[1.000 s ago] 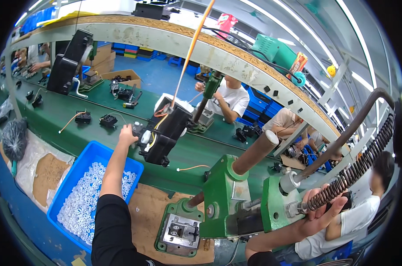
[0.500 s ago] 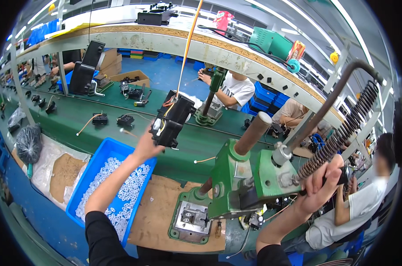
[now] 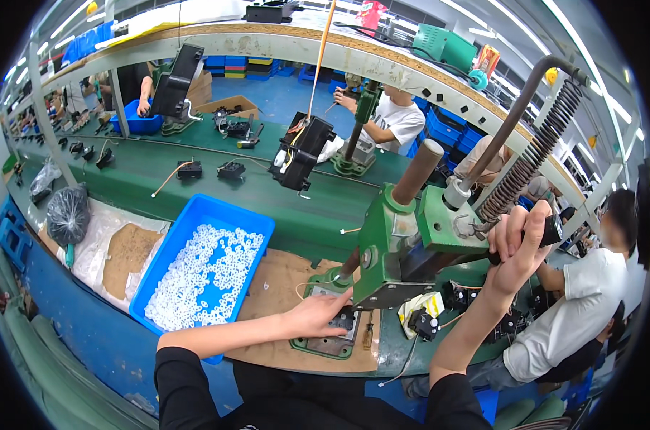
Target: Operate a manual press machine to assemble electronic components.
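Note:
My right hand (image 3: 517, 240) is wrapped around the black grip of the lever (image 3: 552, 231) on a green arbor press (image 3: 386, 247). Low at the press, my left hand (image 3: 316, 317) holds a small black part (image 3: 343, 319) on the metal fixture of the press base (image 3: 323, 347). Its fingertips lie under the press head and are partly hidden. A thin pale wire (image 3: 301, 288) loops up beside that hand. Left of the press, a blue bin (image 3: 140, 292) contains many small white plastic pieces (image 3: 203, 276).
A black housing (image 3: 305, 152) with wires hangs above the green bench (image 3: 267, 208). A screwdriver (image 3: 368, 335) lies right of the press base, near a black wired part (image 3: 424, 326). A shelf (image 3: 267, 44) spans overhead. Co-workers sit across and at right, including a person in white (image 3: 575, 308).
My left hand has come down from near the hanging black housing to the press fixture, where it now holds a small black part. My right hand stays on the lever. The view has shifted.

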`<action>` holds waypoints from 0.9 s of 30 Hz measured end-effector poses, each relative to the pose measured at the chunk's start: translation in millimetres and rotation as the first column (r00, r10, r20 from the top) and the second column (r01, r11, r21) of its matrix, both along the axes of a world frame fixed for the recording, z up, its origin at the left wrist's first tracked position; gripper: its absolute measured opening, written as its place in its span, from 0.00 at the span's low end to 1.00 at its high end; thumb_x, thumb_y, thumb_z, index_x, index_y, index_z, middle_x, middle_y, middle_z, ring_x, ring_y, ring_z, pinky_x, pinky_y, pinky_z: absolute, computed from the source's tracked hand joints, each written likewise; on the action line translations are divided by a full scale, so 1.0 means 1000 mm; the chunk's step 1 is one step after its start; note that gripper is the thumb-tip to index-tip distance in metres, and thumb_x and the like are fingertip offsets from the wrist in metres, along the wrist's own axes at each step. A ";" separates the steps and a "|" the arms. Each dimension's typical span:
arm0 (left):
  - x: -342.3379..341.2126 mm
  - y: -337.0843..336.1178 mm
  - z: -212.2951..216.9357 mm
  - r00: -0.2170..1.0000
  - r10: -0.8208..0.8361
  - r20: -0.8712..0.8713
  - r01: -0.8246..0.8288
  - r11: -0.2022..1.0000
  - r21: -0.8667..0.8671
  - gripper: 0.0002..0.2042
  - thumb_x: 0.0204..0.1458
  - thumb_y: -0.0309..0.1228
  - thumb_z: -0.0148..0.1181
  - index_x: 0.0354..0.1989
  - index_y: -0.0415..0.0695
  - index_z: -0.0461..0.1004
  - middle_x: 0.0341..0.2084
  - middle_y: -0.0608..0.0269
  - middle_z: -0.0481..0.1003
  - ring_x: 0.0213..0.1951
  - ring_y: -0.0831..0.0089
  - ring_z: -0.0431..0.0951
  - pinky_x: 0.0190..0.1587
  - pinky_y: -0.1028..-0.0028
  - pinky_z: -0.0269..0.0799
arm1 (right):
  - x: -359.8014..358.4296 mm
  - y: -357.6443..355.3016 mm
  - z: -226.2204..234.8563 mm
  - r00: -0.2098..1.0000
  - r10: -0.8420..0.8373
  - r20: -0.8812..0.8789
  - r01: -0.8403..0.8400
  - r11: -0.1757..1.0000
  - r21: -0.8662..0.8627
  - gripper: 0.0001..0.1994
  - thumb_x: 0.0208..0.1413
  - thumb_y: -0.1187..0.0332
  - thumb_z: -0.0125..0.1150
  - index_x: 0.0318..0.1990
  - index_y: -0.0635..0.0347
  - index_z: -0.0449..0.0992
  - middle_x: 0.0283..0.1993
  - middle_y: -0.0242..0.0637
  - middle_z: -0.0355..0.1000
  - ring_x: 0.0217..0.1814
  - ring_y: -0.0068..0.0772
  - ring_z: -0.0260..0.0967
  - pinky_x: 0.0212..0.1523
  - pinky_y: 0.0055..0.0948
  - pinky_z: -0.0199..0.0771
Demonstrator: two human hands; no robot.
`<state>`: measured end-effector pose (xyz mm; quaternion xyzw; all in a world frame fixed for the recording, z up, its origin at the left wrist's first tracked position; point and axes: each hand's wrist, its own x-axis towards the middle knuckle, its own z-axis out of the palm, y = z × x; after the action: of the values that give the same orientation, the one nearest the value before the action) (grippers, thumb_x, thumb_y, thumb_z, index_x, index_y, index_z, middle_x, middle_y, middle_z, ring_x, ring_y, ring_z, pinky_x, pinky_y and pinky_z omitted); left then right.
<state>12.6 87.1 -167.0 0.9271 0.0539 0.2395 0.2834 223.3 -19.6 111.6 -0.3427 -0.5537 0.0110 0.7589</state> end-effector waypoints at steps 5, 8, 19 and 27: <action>0.012 0.018 -0.009 0.979 -0.039 -0.199 0.065 0.990 0.123 0.43 0.51 0.47 0.65 0.70 0.38 0.52 0.39 0.45 0.76 0.43 0.47 0.77 0.45 0.55 0.71 | -0.002 0.000 -0.001 1.000 -0.018 -0.008 0.018 1.000 -0.009 0.14 0.71 0.61 0.49 0.32 0.52 0.58 0.15 0.21 0.49 0.11 0.12 0.44 0.12 0.18 0.48; 0.012 0.012 -0.021 0.988 -0.065 -0.139 0.089 0.981 0.174 0.38 0.50 0.47 0.64 0.65 0.36 0.60 0.45 0.45 0.75 0.50 0.50 0.75 0.51 0.57 0.69 | -0.003 -0.002 0.000 1.000 -0.009 -0.004 0.009 1.000 0.010 0.14 0.70 0.62 0.49 0.32 0.52 0.58 0.15 0.22 0.49 0.11 0.13 0.44 0.12 0.19 0.47; -0.023 -0.001 -0.006 0.999 -0.040 0.033 0.032 0.978 0.204 0.22 0.55 0.35 0.62 0.57 0.40 0.70 0.56 0.52 0.71 0.61 0.56 0.69 0.63 0.59 0.64 | 0.003 -0.002 -0.001 0.997 0.074 0.015 -0.074 0.997 0.034 0.14 0.70 0.62 0.49 0.32 0.54 0.57 0.15 0.22 0.50 0.11 0.13 0.44 0.12 0.18 0.47; -0.182 0.022 -0.006 0.586 0.801 -0.123 -0.804 0.593 0.031 0.15 0.50 0.29 0.66 0.46 0.39 0.77 0.41 0.49 0.76 0.45 0.48 0.78 0.46 0.57 0.76 | 0.000 -0.003 0.001 0.998 0.059 0.012 -0.059 0.998 0.029 0.15 0.70 0.61 0.51 0.32 0.54 0.57 0.15 0.23 0.51 0.11 0.13 0.45 0.11 0.18 0.48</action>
<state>-169.2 109.0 -173.1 0.8121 0.4866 0.2828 0.1539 223.1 -22.6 112.2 -0.3151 -0.5680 0.0234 0.7599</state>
